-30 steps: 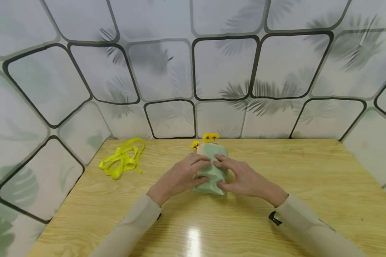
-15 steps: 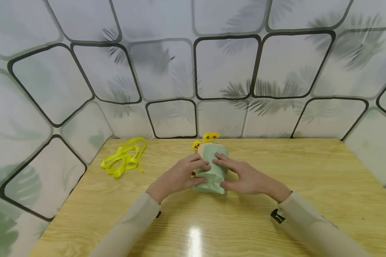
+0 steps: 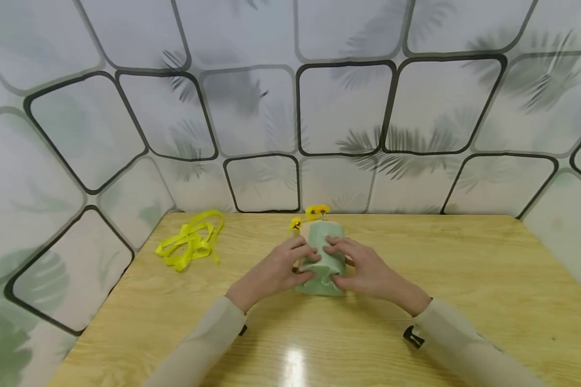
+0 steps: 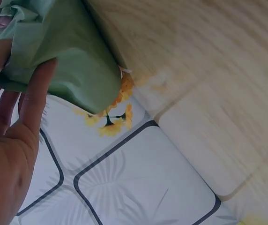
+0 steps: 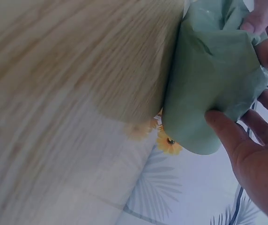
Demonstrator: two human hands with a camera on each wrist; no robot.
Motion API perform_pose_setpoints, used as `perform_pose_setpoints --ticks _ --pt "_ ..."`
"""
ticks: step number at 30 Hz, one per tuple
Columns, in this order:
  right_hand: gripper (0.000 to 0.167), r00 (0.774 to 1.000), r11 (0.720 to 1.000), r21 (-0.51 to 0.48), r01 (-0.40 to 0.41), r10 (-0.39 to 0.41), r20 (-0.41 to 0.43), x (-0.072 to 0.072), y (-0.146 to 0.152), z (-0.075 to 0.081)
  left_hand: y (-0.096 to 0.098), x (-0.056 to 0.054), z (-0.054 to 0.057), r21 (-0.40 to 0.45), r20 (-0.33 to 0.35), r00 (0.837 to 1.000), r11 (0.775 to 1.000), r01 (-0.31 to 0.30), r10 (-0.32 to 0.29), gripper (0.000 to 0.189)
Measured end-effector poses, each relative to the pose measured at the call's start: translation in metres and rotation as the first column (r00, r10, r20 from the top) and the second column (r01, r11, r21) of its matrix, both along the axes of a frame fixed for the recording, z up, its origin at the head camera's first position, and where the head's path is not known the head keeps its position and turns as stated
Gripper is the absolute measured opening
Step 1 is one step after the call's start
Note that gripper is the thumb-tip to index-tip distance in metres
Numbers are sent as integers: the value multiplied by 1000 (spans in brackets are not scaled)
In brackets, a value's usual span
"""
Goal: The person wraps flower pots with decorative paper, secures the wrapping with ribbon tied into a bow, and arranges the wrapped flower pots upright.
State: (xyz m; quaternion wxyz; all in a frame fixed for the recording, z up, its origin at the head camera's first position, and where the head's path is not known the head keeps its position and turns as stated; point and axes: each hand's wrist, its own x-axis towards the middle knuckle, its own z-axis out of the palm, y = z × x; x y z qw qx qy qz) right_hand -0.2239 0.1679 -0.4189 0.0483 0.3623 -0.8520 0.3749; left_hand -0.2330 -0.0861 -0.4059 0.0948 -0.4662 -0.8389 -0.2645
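Both hands grip green wrap, fingers half-curled; yellow flowers partly hidden behind.

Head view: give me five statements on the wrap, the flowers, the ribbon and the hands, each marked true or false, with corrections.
1. The left hand and the right hand both hold the wrap. True.
2. The flowers show at the wrap's near end, closest to the person. False: they show at its far end.
3. The ribbon lies loose on the table. True.
4. The ribbon is to the right of the wrap. False: it is to the left.
5. The wrap is bright red. False: it is pale green.
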Motion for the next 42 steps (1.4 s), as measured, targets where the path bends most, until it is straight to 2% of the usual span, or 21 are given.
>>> perform_pose_setpoints --ticks 5,11,18,25,30,31,33,35,37,40,42 --pt "46 997 1000 15 -21 22 -81 0 0 0 0 1 2 -23 -20 1000 1000 -9 8 27" --pt "52 998 999 15 -42 42 -41 1 0 -2 1 3 2 -52 -23 999 998 -44 43 25" --pt "46 982 994 103 18 1 -188 2 -5 -1 3 6 3 -53 -34 998 997 -50 48 30" --pt "44 970 993 100 57 -32 -240 5 -7 -3 2 8 2 -55 -43 997 996 -68 65 33" --pt "44 968 994 81 78 -56 -247 6 -5 -4 3 7 0 -29 -11 997 997 -72 72 30" --pt "44 967 994 77 80 -58 -249 6 -4 -4 3 7 0 -19 9 997 997 -73 73 29" --pt "44 964 994 70 81 -60 -260 6 -3 -4 4 7 1 23 96 992 997 -79 76 25" --pt "43 961 995 60 77 -58 -271 5 -3 -5 6 7 2 64 196 974 990 -125 110 18" --pt "44 959 996 54 71 -53 -277 4 -3 -5 9 6 3 107 307 937 972 -207 166 15" --pt "44 959 997 47 62 -47 -279 3 -4 -7 14 3 4 126 415 864 923 -364 285 23" --pt "46 960 998 42 57 -43 -275 3 -5 -7 16 0 5 98 488 795 882 -461 361 31"
